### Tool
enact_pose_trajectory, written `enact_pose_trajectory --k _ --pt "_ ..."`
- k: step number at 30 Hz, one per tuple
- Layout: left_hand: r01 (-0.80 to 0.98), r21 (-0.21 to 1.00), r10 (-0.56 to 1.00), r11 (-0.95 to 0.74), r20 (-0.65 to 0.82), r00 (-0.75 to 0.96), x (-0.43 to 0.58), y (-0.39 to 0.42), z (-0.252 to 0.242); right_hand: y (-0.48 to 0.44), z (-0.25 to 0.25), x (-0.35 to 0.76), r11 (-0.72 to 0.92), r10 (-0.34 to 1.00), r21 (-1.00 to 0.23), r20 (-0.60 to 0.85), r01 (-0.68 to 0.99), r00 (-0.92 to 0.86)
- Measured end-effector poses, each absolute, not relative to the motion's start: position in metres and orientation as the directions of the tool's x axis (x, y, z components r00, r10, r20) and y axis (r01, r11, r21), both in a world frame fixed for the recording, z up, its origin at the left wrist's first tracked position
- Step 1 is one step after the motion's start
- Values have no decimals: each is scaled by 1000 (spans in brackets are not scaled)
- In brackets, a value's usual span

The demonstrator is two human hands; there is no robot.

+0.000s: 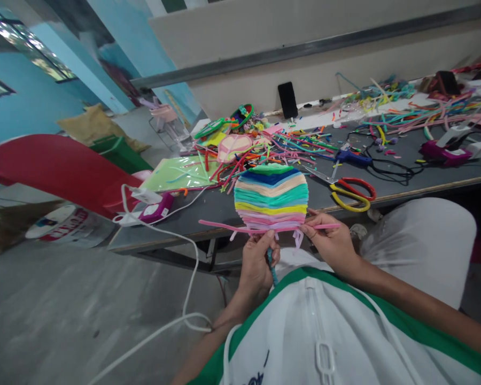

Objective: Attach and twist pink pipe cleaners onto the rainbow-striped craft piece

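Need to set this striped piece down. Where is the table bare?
Bare grey table lies between the scissors and the right purple glue gun, along the near edge. A smaller patch sits between the left glue gun and the striped piece. The middle, under loose pipe cleaners, is crowded.

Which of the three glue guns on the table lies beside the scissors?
The blue glue gun, just behind the red-and-yellow scissors; the magenta one sits at the table's left edge, the purple one far right.

1 striped disc (271,198), 1 L hand (256,263), 1 R hand (331,241), 1 pr scissors (353,193), 3 glue guns (157,209) (349,157) (444,153), 1 phone (287,100) at 12 o'clock
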State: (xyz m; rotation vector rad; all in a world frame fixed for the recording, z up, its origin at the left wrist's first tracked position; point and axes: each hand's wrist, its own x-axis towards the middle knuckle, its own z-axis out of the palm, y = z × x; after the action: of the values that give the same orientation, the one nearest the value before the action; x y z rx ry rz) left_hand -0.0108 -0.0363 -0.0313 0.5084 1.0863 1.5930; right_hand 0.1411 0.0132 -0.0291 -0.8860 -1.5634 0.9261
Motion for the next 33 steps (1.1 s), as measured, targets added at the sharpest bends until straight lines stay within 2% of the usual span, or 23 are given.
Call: enact_pose_trajectory --k 7,17,28,33 --pt "-549 835 932 49 -236 -275 -11 -37 -32 14 -29 139 377 920 -926 374 4 -117" --pt "-555 828 951 83 -233 -206 -12 -40 -31 13 -31 141 386 918 -922 381 29 -111" --pt "-565 817 959 115 -240 -152 -11 -38 -33 15 -28 141 227 969 -973 231 -44 -87" --pt "-623 769 953 145 -277 -120 -13 -35 -33 17 -25 139 206 972 -977 212 -63 -102"
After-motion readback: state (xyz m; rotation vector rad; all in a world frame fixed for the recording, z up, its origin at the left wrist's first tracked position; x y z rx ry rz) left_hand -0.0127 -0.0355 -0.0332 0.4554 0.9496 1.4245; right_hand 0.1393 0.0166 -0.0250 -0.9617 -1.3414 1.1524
